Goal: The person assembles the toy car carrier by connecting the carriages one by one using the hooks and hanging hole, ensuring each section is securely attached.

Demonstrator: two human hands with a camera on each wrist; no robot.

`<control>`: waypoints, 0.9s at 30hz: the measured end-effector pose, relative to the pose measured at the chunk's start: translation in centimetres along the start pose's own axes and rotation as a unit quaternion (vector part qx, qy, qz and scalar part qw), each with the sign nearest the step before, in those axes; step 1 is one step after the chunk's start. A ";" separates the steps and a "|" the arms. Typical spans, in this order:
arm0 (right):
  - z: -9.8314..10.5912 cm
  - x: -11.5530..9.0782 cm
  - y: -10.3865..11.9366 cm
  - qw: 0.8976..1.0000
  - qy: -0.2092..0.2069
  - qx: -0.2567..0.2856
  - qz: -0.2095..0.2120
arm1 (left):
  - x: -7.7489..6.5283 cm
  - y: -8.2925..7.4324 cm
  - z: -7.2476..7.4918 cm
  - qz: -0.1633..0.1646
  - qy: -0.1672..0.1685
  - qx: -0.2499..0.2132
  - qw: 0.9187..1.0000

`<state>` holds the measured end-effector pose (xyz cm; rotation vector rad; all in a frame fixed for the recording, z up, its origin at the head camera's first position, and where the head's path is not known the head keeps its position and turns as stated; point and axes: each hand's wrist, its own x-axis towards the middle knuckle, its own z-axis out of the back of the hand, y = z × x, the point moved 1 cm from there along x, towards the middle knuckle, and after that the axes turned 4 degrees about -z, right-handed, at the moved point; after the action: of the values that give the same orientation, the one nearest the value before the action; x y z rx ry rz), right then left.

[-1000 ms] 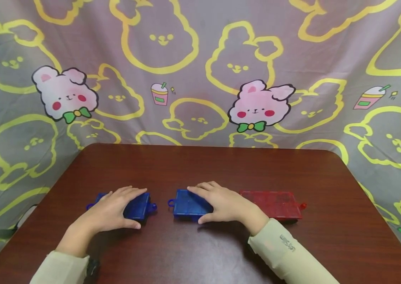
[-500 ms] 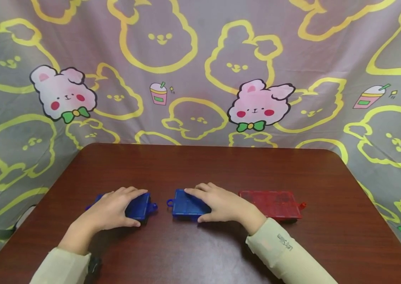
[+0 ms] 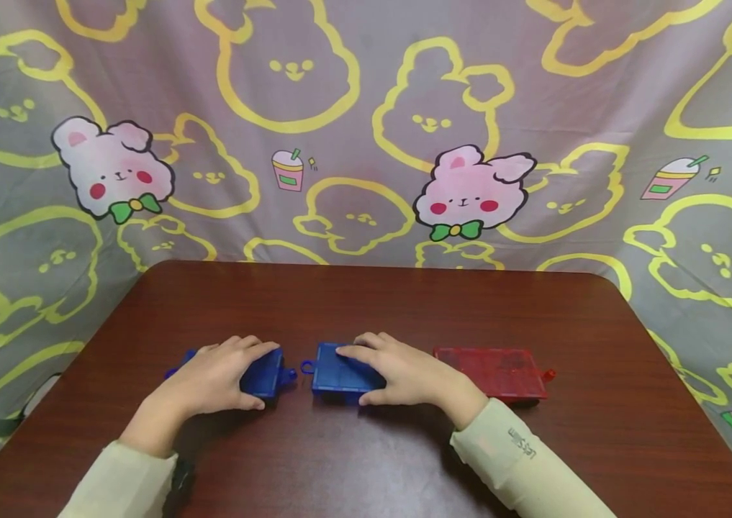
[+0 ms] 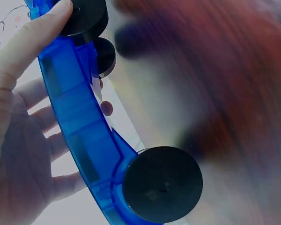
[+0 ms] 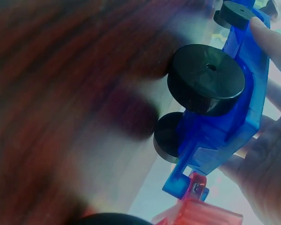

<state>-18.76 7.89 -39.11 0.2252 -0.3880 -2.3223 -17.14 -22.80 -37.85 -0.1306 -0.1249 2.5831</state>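
My left hand [image 3: 213,378] grips a blue see-through toy train car [image 3: 263,374] from above. In the left wrist view its thumb lies beside the black wheels [image 4: 163,185], with the fingers on the far side. Across a narrow gap, my right hand [image 3: 407,373] holds a second blue toy train car [image 3: 340,370], thumb at the near side. The left car's hook [image 3: 290,375] is close to the second car's ring, apart from it. In the right wrist view, a red toy train car [image 5: 206,213] is joined by its ring to the second blue car's hook [image 5: 175,185].
Behind the right hand, the red car's flat top [image 3: 491,370] shows, a small peg at its right end. All the cars stand on a dark brown wooden table [image 3: 366,302]. A patterned curtain [image 3: 353,144] hangs around the table's far and side edges.
My left hand has moved right with its blue car, narrowing the gap to the second blue car. The right hand keeps its hold and has shifted only slightly left.
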 end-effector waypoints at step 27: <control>0.0 0.1 0.1 1.000 0.008 -0.013 0.002 | 1.3 -1.3 -0.2 -0.008 0.003 -0.003 1.000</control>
<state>-18.76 7.70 -39.10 0.2288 -0.3494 -2.3186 -17.59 -21.00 -37.94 -0.1387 -0.1307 2.5662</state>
